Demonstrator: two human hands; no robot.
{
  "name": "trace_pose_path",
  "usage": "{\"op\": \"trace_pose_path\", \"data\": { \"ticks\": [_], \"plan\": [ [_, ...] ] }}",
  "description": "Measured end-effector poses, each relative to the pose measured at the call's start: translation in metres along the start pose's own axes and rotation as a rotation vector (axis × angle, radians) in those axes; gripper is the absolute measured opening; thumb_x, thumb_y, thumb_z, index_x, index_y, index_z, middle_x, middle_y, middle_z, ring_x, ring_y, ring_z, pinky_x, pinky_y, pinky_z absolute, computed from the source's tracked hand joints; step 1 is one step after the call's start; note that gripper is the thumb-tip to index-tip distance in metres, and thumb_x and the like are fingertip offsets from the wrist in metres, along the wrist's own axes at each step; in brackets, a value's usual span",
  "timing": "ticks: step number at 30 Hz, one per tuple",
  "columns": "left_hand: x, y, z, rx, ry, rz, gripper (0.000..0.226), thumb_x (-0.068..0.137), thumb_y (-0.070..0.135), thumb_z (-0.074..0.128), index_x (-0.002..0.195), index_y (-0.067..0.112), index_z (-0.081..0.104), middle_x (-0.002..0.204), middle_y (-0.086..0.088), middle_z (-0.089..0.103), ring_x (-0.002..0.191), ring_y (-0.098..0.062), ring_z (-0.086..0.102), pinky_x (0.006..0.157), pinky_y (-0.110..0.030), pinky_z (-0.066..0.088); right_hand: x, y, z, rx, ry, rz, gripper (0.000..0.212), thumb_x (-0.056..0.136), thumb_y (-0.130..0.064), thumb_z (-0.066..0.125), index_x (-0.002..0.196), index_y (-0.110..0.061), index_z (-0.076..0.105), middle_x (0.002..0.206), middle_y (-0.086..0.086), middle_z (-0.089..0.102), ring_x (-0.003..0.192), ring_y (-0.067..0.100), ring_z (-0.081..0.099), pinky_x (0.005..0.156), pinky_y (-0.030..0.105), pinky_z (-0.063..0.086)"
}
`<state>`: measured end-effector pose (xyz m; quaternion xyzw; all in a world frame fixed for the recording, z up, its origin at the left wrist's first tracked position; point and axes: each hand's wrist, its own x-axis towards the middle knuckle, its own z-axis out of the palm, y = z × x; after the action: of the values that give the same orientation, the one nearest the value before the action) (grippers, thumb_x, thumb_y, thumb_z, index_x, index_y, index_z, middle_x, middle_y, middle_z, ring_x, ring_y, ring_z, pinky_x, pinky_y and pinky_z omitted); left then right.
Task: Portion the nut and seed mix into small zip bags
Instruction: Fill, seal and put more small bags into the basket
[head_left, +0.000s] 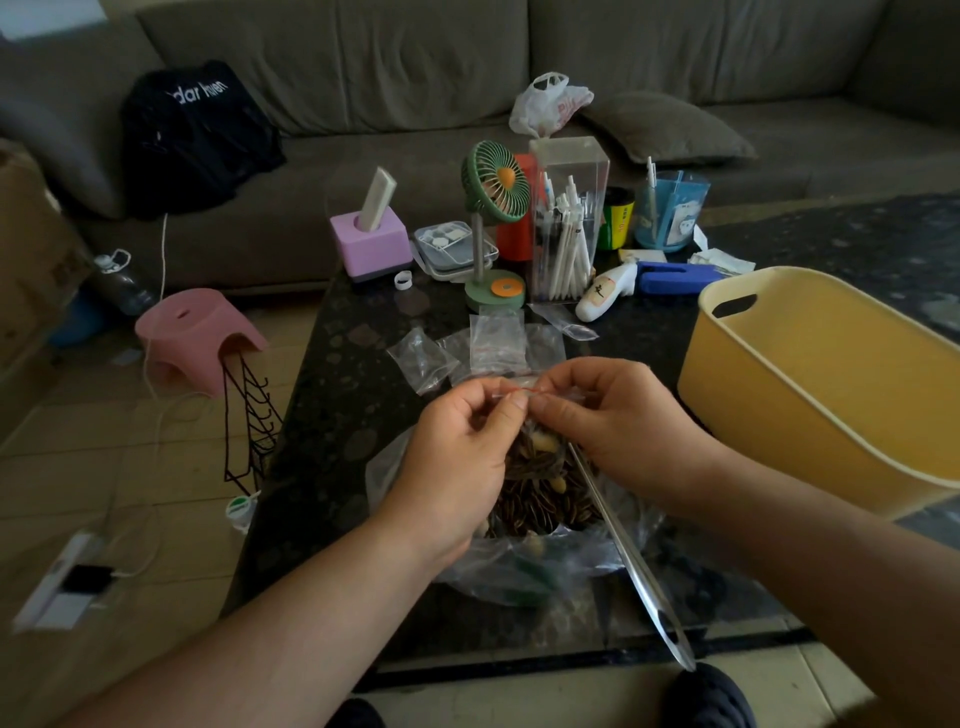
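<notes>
Both hands are up over the dark stone desk (332, 415), working the top of a small zip bag (540, 441) that's already got striped seeds and a few pale nuts in it. The left hand (457, 457) has its fingers (511, 402) curled in, pinching the left end of the red zip strip, and the right hand (618, 421) pinches the same strip just beside it, thumbs nearly touching each other. The little bag hangs down from the fingers, right above the big open clear bag of nut and seed mix (530, 509), which sits on the desk directly under both hands. A long metal spoon handle (634, 561) sticks out of that big bag, running from under the right hand back toward the person. Just beyond the fingers there's a loose bunch of empty zip bags (496, 338) lying flat on the desk. Off to the right of the right hand is a yellow plastic tub (810, 415) with a handle cutout. Further out past the fingers is the usual clutter: a green mini fan (493, 182), a clear box of pens (566, 228), a purple block holder (370, 244) and a blue cup (670, 213). A grey-brown sofa (415, 62) is behind all that, and a pink stool (200, 338) sits on the floor well left of the left hand.
</notes>
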<state>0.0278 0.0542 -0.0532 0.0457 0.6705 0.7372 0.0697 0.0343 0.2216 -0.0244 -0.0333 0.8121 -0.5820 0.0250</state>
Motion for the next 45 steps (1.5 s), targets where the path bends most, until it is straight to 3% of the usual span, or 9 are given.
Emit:
{"op": "trace_pose_path", "data": {
  "ticks": [4,8,17,23,26,29,33,38,45],
  "plan": [
    [-0.001,0.002,0.0,0.006,-0.012,-0.007,0.011,0.104,0.013,0.064,0.105,0.011,0.075,0.093,-0.006,0.081,0.091,-0.017,0.078,0.082,-0.029,0.062,0.001,0.0,-0.003,-0.005,-0.002,-0.017,0.007,0.096,-0.012,0.071,0.091,-0.015,0.074,0.076,0.001,0.076,0.069,0.011,0.071,0.066,0.023,0.058],
    [0.003,0.006,-0.004,-0.023,0.026,-0.015,0.01,0.098,0.015,0.072,0.104,0.01,0.078,0.098,-0.009,0.082,0.098,-0.025,0.079,0.091,-0.041,0.063,0.001,-0.002,-0.006,0.058,0.048,0.001,0.003,0.092,-0.017,0.076,0.092,-0.014,0.076,0.081,0.006,0.078,0.074,0.018,0.075,0.071,0.029,0.063],
    [0.008,0.006,-0.01,-0.05,0.086,-0.062,0.014,0.102,0.014,0.065,0.105,0.013,0.079,0.099,-0.008,0.081,0.101,-0.026,0.077,0.099,-0.048,0.061,0.003,-0.005,-0.018,0.133,0.06,0.103,0.01,0.095,-0.016,0.071,0.094,-0.007,0.077,0.085,0.009,0.079,0.076,0.017,0.075,0.067,0.02,0.059],
    [0.01,0.007,-0.01,-0.136,0.099,-0.127,0.01,0.097,0.012,0.071,0.102,0.006,0.076,0.094,-0.01,0.08,0.098,-0.03,0.077,0.092,-0.047,0.064,0.004,-0.006,-0.022,0.003,0.079,0.078,0.013,0.093,-0.019,0.074,0.09,-0.006,0.075,0.087,0.014,0.077,0.086,0.036,0.073,0.078,0.042,0.065],
    [0.01,0.006,-0.01,-0.128,0.095,-0.115,0.01,0.099,0.011,0.069,0.104,0.007,0.076,0.094,-0.009,0.08,0.097,-0.027,0.078,0.089,-0.041,0.064,0.003,-0.007,-0.022,0.068,0.055,0.102,0.011,0.093,-0.016,0.072,0.092,-0.006,0.075,0.088,0.013,0.078,0.086,0.029,0.076,0.073,0.029,0.064],
    [0.011,0.006,-0.01,-0.089,0.107,-0.095,0.013,0.103,0.013,0.065,0.105,0.013,0.077,0.094,-0.004,0.081,0.092,-0.018,0.078,0.083,-0.033,0.063,0.005,-0.004,-0.024,0.127,0.056,0.115,0.011,0.089,-0.016,0.074,0.095,-0.008,0.077,0.091,0.011,0.079,0.09,0.028,0.077,0.078,0.031,0.065],
    [0.013,0.003,-0.013,-0.052,0.132,-0.074,0.012,0.101,0.016,0.068,0.105,0.017,0.079,0.097,-0.005,0.081,0.096,-0.021,0.077,0.094,-0.041,0.061,0.005,-0.001,-0.026,0.097,0.058,0.101,0.027,0.075,-0.03,0.078,0.092,-0.009,0.077,0.089,0.009,0.079,0.091,0.03,0.077,0.086,0.039,0.064],
    [0.013,0.003,-0.013,-0.041,0.156,-0.071,0.009,0.1,0.015,0.07,0.102,0.015,0.079,0.093,-0.006,0.081,0.094,-0.022,0.077,0.097,-0.044,0.061,0.006,0.0,-0.027,0.055,0.031,0.112,0.006,0.091,-0.015,0.076,0.094,-0.012,0.078,0.089,0.006,0.08,0.088,0.022,0.078,0.082,0.031,0.063],
    [0.013,0.001,-0.012,-0.042,0.15,-0.034,0.01,0.103,0.015,0.066,0.103,0.015,0.076,0.101,-0.013,0.08,0.105,-0.034,0.075,0.101,-0.051,0.06,0.007,-0.001,-0.025,-0.078,0.05,0.046,0.006,0.095,-0.014,0.073,0.09,-0.015,0.076,0.082,0.0,0.078,0.077,0.014,0.076,0.075,0.026,0.061]
  ]
}}
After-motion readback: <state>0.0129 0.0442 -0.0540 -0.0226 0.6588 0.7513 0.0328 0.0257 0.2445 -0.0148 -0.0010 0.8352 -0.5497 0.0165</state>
